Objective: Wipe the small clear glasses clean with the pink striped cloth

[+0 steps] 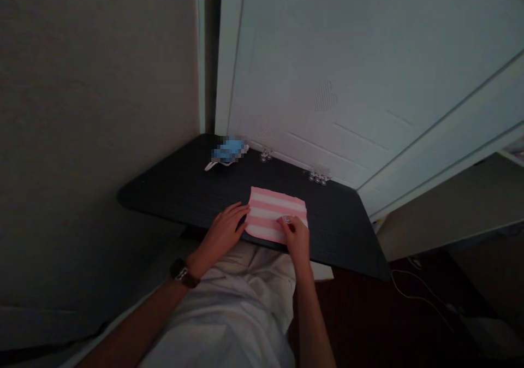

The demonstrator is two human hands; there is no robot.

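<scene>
A pink-and-white striped cloth (266, 229) lies flat near the front edge of the black table (180, 185). My left hand (229, 226), with a dark watch on its wrist, rests at the cloth's left edge; its fingers are stretched out and hold nothing. Over the right part of the cloth, my right hand (298, 242) is closed in a pinch on a small clear round piece (287, 219). Its exact kind is too small to tell, and the fingers partly hide it.
Several small clear pieces (319, 178) stand by the white panel (295, 73) at the table's back, with a smaller cluster (266, 155) to their left. A blurred blue item (230, 149) lies at the back left. A thin white cable (421, 297) runs below right.
</scene>
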